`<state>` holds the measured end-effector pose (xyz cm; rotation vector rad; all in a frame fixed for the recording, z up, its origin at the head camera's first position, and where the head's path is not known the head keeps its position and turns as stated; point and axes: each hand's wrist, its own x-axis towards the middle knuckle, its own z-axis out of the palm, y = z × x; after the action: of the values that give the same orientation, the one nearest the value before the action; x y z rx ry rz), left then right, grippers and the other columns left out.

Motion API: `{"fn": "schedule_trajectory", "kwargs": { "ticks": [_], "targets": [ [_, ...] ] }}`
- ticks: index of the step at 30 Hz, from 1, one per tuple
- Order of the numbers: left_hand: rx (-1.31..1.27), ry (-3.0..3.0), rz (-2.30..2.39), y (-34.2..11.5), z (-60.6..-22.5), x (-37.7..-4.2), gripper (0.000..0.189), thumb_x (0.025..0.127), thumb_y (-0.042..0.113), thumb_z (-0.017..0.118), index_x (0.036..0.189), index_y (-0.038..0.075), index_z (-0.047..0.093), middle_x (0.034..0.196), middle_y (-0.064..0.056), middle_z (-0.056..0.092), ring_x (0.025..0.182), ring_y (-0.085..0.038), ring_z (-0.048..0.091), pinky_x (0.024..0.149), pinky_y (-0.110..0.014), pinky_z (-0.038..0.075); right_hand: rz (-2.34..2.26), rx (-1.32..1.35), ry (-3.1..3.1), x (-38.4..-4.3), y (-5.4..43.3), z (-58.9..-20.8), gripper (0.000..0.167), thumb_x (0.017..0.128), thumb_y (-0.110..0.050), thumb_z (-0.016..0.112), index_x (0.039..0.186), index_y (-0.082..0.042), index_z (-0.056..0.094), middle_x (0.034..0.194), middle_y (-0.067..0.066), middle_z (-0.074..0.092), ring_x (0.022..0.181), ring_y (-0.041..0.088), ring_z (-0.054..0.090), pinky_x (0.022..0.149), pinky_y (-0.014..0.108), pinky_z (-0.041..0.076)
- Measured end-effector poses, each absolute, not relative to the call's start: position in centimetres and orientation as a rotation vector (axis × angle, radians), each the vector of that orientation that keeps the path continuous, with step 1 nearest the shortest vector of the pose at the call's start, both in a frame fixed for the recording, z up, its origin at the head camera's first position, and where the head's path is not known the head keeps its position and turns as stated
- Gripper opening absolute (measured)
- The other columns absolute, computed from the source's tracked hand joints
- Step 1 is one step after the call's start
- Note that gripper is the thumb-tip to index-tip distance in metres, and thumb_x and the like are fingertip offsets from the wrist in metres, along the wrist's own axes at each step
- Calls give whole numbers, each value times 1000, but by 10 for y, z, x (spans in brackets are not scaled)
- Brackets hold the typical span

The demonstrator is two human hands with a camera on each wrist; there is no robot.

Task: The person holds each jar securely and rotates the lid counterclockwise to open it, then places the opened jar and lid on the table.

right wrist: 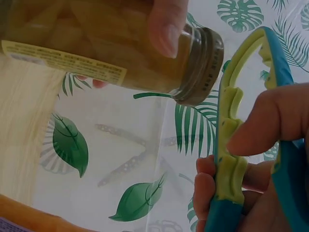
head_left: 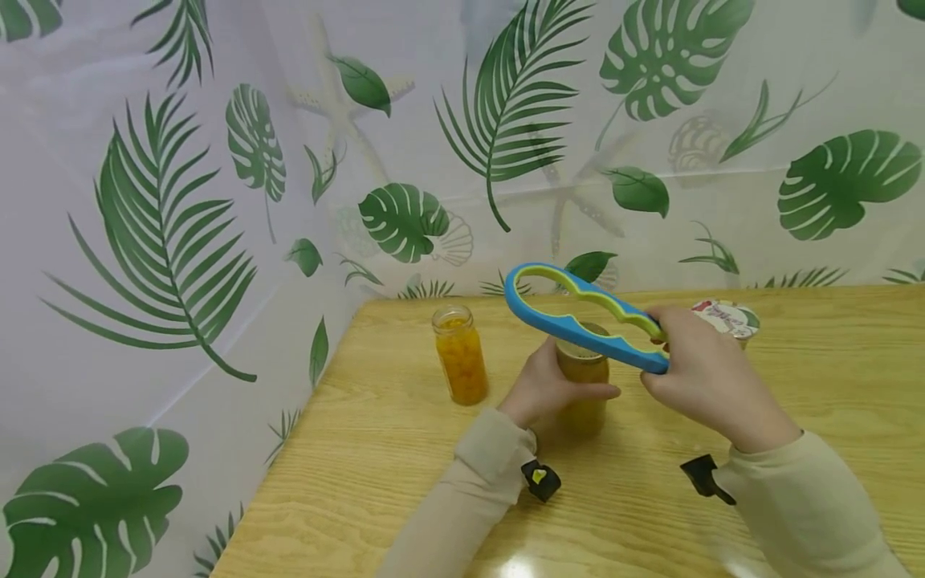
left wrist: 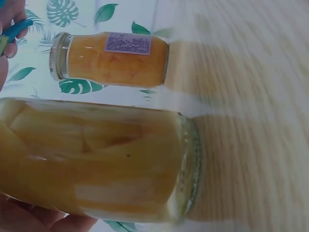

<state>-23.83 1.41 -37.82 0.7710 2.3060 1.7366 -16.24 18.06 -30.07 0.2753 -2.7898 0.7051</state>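
Note:
My left hand (head_left: 545, 387) grips a lidded glass jar (head_left: 584, 371) of pale yellow fruit pieces, which stands upright on the wooden table. In the right wrist view its metal lid (right wrist: 210, 66) and a yellow label (right wrist: 65, 63) show. A blue jar opener (head_left: 560, 327) with a wavy yellow-green lining is held by its handle end in my right hand (head_left: 711, 373). Its wide loop overlaps the jar's top in the head view; in the right wrist view, the opener stands just beside the lid. Left of my left hand is a second jar (head_left: 462, 361), filled with orange fruit.
A tub with a printed white top (head_left: 730, 318) stands behind my right hand. The wooden table (head_left: 347, 474) ends at a leaf-patterned cloth (head_left: 405, 144) at the back and left. Small black straps (head_left: 540, 480) hang at my wrists.

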Motion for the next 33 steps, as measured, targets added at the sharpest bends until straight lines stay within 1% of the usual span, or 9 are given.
{"fn": "schedule_trajectory", "kwargs": {
  "ticks": [2,6,9,12,14,21,25,30,33],
  "targets": [
    [761,2339,1729,14,-378,-237,66,62,22,81,117,26,45,106,14,52,97,-3,49,87,-23,38,653,290,-2797,-164,181,-303,52,69,-7,65,114,8,44,96,20,53,83,34,50,65,49,40],
    [759,2349,1796,14,-369,-226,60,62,13,81,114,18,50,102,12,55,95,-2,50,85,-21,39,566,300,-2803,-165,180,-308,54,68,-8,65,115,10,45,99,24,52,88,35,48,65,49,35],
    [796,2328,1879,15,-372,-226,58,62,7,80,113,15,52,101,11,56,93,-3,51,84,-21,40,518,290,-2812,-166,180,-310,57,67,-9,66,116,11,44,101,26,51,90,37,48,64,48,35],
    [837,2327,1939,17,-384,-233,62,60,5,80,113,16,52,102,11,57,93,-3,51,84,-20,40,494,288,-2833,-166,179,-310,59,67,-10,67,118,11,44,101,26,51,90,37,48,64,48,35],
    [850,2322,1974,18,-382,-232,63,59,2,80,114,15,51,102,10,57,94,-3,51,85,-20,40,481,293,-2848,-166,178,-310,61,67,-10,67,119,11,44,102,27,51,91,39,47,65,49,35],
    [915,2283,2080,15,-357,-215,61,58,-9,75,112,4,51,102,-2,59,91,-4,53,84,-21,42,429,297,-2860,-166,175,-309,63,67,-10,66,121,12,42,104,29,50,93,40,46,64,49,35],
    [906,2339,2068,18,-361,-217,61,56,-8,76,111,5,53,101,1,60,90,-4,54,82,-21,42,400,312,-2844,-164,175,-308,63,66,-11,66,120,12,43,101,28,51,90,39,48,62,48,36],
    [905,2510,1941,22,-373,-227,62,56,0,79,112,11,54,100,7,59,90,-2,53,80,-18,42,348,325,-2831,-163,174,-307,63,64,-11,66,120,10,44,96,25,52,84,37,49,59,45,36],
    [916,2575,1882,22,-375,-228,62,56,4,79,112,11,54,101,6,59,90,-1,52,80,-17,42,314,337,-2836,-162,174,-306,64,63,-10,66,121,9,44,93,23,51,81,35,49,56,44,36]
  ]
}}
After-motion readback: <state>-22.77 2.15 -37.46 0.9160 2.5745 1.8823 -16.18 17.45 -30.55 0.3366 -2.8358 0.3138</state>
